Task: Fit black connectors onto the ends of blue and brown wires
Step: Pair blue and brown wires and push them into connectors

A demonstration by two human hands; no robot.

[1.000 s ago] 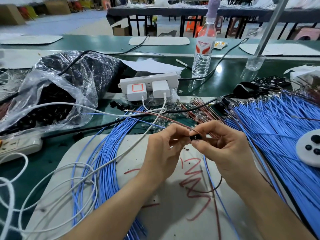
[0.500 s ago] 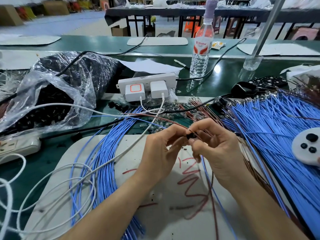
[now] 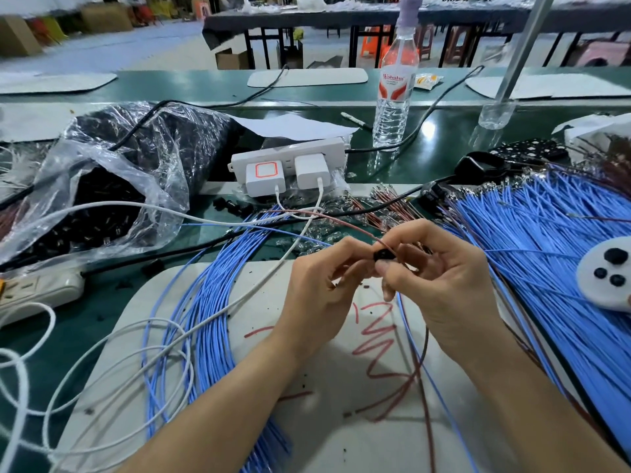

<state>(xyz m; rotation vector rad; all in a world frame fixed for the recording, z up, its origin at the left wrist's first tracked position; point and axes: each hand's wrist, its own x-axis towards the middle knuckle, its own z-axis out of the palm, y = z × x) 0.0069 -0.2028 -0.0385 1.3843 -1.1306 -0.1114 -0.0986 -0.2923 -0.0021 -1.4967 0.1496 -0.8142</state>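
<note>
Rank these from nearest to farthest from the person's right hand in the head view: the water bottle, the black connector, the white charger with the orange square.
1. black connector: pinched by the right hand, at its fingertips.
2. white charger with the orange square: beyond the hands, leftward, plugged into the power strip.
3. water bottle: farthest back, upright on the green bench.

This is a factory-like assembly workshop for wire harnesses. To the right of the right hand (image 3: 444, 285) lies a very big bundle of blue wires (image 3: 546, 250); to the left of the left hand (image 3: 317, 295) lie a second blue bundle (image 3: 205, 302) and a clear plastic bag (image 3: 112, 186) full of small black parts, all on a long green bench (image 3: 426, 162). Far beyond both hands there are more long tables (image 3: 375, 18), cardboard boxes (image 3: 102, 17) and plastic stools (image 3: 372, 46) on an open floor.
</note>
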